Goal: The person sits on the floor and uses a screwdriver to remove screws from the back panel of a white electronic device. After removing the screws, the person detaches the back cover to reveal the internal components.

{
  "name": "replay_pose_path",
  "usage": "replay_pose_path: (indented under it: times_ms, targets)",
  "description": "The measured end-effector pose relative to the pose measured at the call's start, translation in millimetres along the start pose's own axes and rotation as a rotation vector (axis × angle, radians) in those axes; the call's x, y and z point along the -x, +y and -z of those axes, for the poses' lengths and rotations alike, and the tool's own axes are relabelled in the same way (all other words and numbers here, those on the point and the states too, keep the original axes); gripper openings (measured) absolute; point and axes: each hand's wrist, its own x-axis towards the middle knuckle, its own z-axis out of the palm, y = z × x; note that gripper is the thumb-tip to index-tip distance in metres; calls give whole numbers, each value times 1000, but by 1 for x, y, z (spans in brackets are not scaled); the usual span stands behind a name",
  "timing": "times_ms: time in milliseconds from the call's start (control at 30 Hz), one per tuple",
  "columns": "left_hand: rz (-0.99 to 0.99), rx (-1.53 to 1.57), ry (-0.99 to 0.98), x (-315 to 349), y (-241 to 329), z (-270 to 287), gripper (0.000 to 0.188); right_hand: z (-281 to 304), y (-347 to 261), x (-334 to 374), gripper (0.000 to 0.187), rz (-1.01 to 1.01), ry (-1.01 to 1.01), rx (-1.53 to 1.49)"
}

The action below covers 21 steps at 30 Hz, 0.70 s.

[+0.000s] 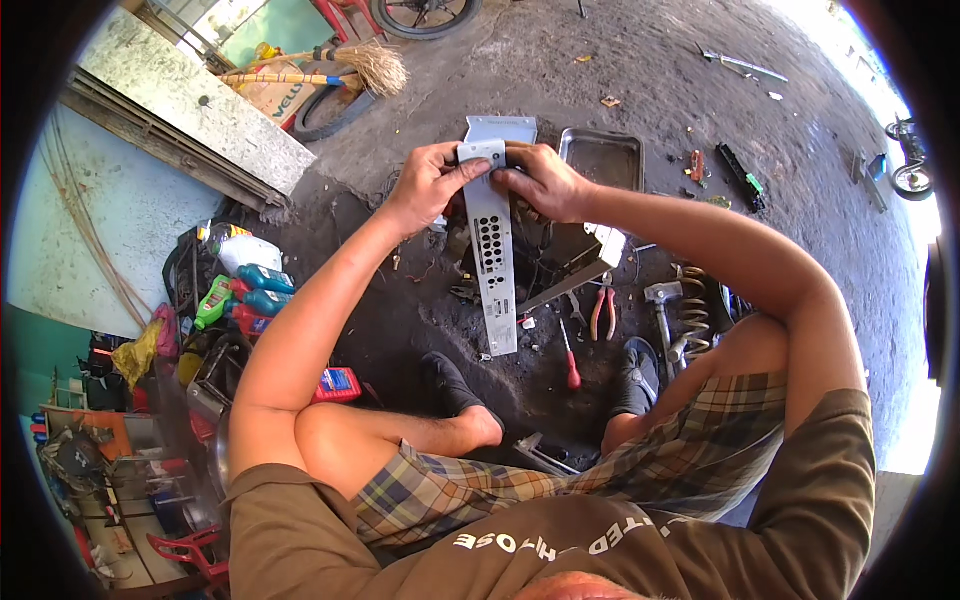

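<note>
A long silver sheet-metal panel with rows of round holes lies lengthwise in front of me, its near end low between my feet. My left hand is closed on the left side of its far end, thumb pressed on a bent flap. On the other side my right hand grips the same end, fingers curled round it. I cannot tell whether the flap is part of the panel. Just beyond the hands is another light metal plate. Dark parts under the panel are partly hidden.
Right of the panel lie a red-handled screwdriver, pliers, a hammer and a coil spring. A metal tray is beyond my right hand. Several bottles stand at left; a broom lies at the back.
</note>
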Motion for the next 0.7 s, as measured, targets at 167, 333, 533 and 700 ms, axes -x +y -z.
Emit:
replay_pose_path:
  times_ms: [167,333,533,700]
  targets:
    - [65,73,143,-1,-8,-11,31,-1,1,-2,51,-42,42,155]
    - [43,48,169,3,-6,-9,30,-5,-9,-3,53,-191,35,31]
    - [99,140,146,7,-4,-13,30,-9,10,-4,47,-87,20,4]
    - [120,119,220,0,-2,-20,27,-5,13,-3,51,-130,92,21]
